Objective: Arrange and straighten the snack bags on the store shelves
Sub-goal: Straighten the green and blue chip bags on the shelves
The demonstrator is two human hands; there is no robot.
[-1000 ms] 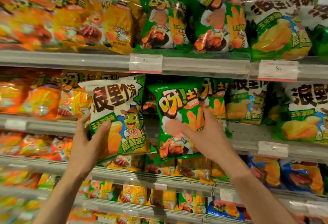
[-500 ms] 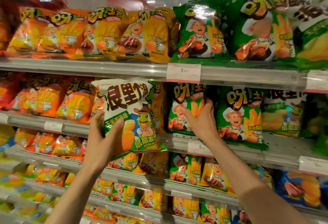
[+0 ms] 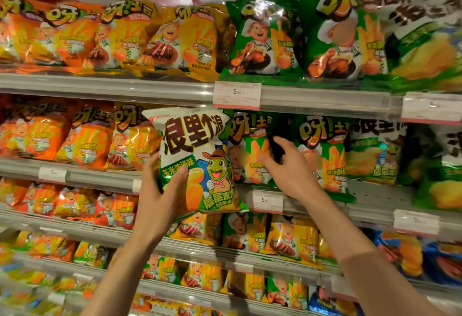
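My left hand grips a white and green snack bag with a cartoon frog by its lower left side and holds it upright in front of the second shelf. My right hand is at a green snack bag with a chef picture standing on the second shelf. Its thumb lies on the bag's front and its fingers reach into the dark gap at the bag's right edge. Another green chef bag stands just to the right of that gap.
Orange and yellow chef bags fill the shelves to the left. Big green bags line the top shelf. White and green frog bags stand at the right of the second shelf. Price tags hang on the shelf rails.
My right hand has carried the green chef bag up and back onto the second shelf and stays at its right edge. My left hand still holds the frog bag. The view has shifted.
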